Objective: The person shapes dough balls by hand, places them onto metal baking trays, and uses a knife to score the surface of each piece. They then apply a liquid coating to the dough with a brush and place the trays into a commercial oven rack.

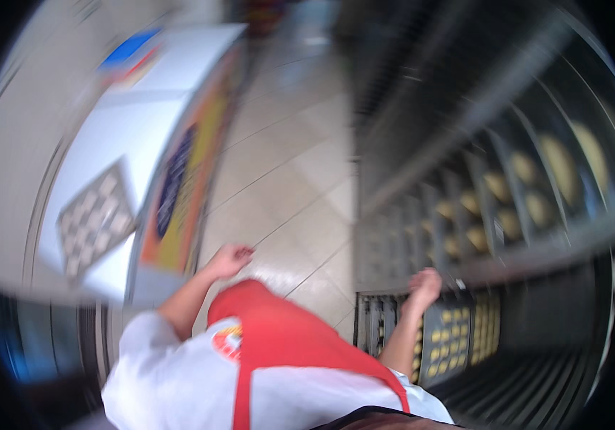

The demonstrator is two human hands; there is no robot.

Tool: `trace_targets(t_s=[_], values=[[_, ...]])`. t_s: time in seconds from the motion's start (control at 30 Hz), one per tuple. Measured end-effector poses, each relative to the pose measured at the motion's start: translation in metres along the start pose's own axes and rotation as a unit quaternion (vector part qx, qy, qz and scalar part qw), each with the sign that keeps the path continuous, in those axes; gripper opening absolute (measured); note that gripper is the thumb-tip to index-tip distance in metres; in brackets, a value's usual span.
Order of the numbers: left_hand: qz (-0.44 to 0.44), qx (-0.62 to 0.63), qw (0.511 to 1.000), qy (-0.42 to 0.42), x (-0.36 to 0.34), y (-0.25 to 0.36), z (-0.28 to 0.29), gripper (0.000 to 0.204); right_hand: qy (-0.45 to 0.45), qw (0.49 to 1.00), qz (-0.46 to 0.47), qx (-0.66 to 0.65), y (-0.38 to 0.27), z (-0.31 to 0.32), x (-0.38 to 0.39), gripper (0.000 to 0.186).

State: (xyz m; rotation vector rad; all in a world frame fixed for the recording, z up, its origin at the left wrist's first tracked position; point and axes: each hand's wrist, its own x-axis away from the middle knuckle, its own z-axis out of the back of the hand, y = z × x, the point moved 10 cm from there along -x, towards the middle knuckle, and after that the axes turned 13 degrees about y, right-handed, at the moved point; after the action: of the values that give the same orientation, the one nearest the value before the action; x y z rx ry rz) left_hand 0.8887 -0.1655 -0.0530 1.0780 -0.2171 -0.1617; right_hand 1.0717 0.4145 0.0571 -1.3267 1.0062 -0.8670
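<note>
My left hand [231, 261] and right hand [425, 285] hung apart, apparently empty; how closed, I couldn't tell. Near right, a tray [451, 325] spaced yellowish pieces [445, 335], probably against sticking.

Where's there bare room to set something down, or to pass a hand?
Set-down room: the white counter, between the blue-and-red box and the checkered mat. Passing room: above the floor, between counter and rack, ahead of the left hand. Crowded: the rack by the right hand, lined with yellow pieces.
</note>
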Motion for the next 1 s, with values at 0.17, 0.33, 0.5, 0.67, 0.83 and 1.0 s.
trace_targets(t_s=[0.17,0.33,0.5,0.67,0.83,1.0], values=[[0.155,0.107,0.967,0.172,0.132,-0.082,0.124,0.031,-0.661,0.718,0.017,0.218,0.056,-0.236,0.346,0.044],[0.181,0.060,0.819,0.541,0.241,-0.146,0.315,0.033,-0.805,0.550,0.030,0.220,0.026,-0.361,0.537,0.045],[0.350,0.141,0.522,0.765,0.390,-0.332,0.511,0.051,-0.805,0.511,-0.215,0.212,0.034,-0.431,0.701,0.045],[0.238,0.517,0.552,0.610,0.389,-0.433,0.561,0.042,-0.802,0.446,-0.357,0.177,0.039,-0.438,0.845,0.041],[0.276,0.555,0.455,0.639,0.394,-0.424,0.563,0.050,-0.629,0.577,-0.474,0.215,0.101,-0.472,0.900,0.038],[0.193,0.569,0.718,0.351,0.337,-0.298,0.555,0.081,-0.498,0.559,-0.659,-0.069,0.089,-0.506,0.922,0.043]])
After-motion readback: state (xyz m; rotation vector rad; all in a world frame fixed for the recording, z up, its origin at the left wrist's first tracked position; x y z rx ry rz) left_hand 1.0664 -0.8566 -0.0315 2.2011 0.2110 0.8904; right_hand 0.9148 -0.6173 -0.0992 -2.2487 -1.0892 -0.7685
